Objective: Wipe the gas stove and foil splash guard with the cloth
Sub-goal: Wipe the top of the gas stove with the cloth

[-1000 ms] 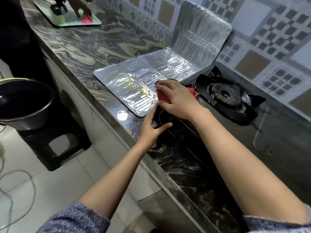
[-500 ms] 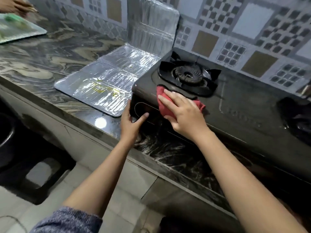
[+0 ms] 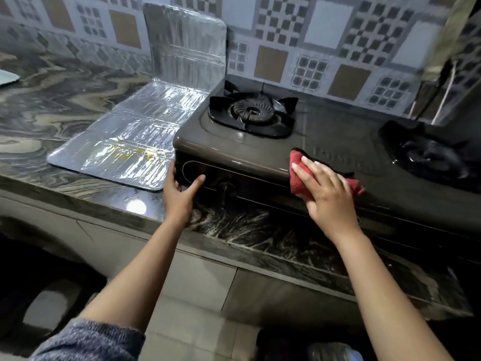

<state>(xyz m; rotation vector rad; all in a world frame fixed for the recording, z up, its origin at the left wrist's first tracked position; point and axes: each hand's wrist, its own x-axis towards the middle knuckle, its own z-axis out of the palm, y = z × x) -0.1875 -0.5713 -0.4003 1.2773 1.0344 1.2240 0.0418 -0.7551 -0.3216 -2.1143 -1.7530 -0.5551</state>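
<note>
A dark two-burner gas stove (image 3: 234,149) sits on the marble counter. My right hand (image 3: 325,194) presses a red cloth (image 3: 298,175) flat on the stove's front edge, between the two burners. My left hand (image 3: 179,194) braces the stove's front left corner, thumb on the front panel, fingers around the side. The foil splash guard (image 3: 135,142) lies to the left of the stove, two panels flat on the counter and one (image 3: 184,48) upright against the tiled wall. Yellow smears show on the flat foil near the stove.
The left burner (image 3: 251,110) and right burner (image 3: 432,152) carry black pan supports. A stove knob (image 3: 225,187) sits on the front panel between my hands. The marble counter (image 3: 52,105) stretches left. A dark stool (image 3: 39,303) stands on the floor below.
My right hand has slid the red cloth to the right along the stove's front edge, from the left burner toward the middle. My left hand stays on the front left corner. The view has shifted right.
</note>
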